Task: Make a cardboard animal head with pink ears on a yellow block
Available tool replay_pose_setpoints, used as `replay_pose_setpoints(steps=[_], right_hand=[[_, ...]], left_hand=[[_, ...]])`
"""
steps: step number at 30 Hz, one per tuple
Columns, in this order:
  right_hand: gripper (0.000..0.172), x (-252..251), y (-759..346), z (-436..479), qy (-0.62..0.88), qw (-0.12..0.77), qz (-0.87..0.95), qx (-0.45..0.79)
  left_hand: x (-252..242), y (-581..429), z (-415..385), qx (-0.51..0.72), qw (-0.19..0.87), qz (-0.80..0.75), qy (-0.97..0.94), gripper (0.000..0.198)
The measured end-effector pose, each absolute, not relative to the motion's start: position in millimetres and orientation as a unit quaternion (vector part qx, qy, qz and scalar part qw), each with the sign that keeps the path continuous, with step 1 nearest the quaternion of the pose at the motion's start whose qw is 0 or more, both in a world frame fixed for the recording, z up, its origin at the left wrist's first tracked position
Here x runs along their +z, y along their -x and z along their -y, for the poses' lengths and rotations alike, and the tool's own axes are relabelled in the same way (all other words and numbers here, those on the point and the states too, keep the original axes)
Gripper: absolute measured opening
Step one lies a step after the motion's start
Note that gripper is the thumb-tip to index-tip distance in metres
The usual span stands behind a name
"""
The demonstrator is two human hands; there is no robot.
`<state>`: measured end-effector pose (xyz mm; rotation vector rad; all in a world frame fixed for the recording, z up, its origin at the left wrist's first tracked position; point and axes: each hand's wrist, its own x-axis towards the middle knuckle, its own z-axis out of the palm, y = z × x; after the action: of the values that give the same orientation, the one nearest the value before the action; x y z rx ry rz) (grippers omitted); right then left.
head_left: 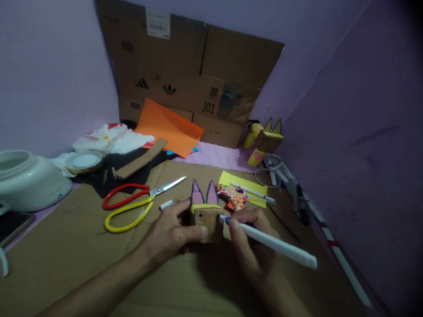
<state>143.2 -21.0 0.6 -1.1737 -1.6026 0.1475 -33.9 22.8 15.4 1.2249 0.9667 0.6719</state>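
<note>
A small cardboard box (211, 226) with a yellow top edge and two pink pointed ears outlined in dark blue stands upright in front of me. My left hand (175, 231) grips its left side, the thumb across its front. Between the thumb and fingers of my right hand (251, 233) is a white marker (277, 245), its blue tip at the upper right of the box's front. One blue dot shows at the upper left of that face. A white marker cap (165, 204) lies just beyond my left hand.
Red-and-yellow scissors (128, 208) lie at the left, near a cardboard strip (142, 159) and a white pot (33, 185). Yellow paper (226, 178), a floral piece (236, 198) and pens are behind my right hand. An eared cardboard figure (271, 142) stands at the back right.
</note>
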Motion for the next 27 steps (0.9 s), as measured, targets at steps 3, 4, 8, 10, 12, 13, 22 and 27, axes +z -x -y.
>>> replay_pose_setpoints(steps=[3,4,8,10,12,13,22,27], right_hand=[[0.010,1.0,-143.1,21.4,0.492,0.538,0.681,0.061],[0.010,1.2,-142.9,21.6,0.490,0.537,0.684,0.064],[0.010,1.8,-140.5,23.1,0.510,0.544,0.661,0.087],[0.010,2.0,-139.3,23.5,0.524,0.553,0.641,0.096],[0.009,2.0,-139.2,23.2,0.523,0.556,0.639,0.095],[0.009,2.1,-139.4,22.9,0.517,0.555,0.645,0.089],[0.010,5.1,-136.9,25.2,0.531,0.549,0.637,0.107],[0.009,2.4,-141.3,22.8,0.508,0.550,0.656,0.097]], left_hand=[[15.0,34.2,-23.2,0.297,0.664,-0.424,-0.539,0.052],[14.8,34.3,-23.3,0.296,0.665,-0.424,-0.539,0.052],[15.0,34.5,-23.7,0.295,0.658,-0.428,-0.545,0.050],[15.2,34.4,-23.7,0.294,0.656,-0.429,-0.547,0.049],[15.0,34.2,-23.7,0.292,0.658,-0.428,-0.547,0.049],[14.7,34.1,-23.6,0.292,0.659,-0.428,-0.546,0.049],[14.1,34.8,-23.4,0.292,0.661,-0.427,-0.543,0.050],[14.9,34.5,-23.1,0.292,0.661,-0.428,-0.543,0.051]])
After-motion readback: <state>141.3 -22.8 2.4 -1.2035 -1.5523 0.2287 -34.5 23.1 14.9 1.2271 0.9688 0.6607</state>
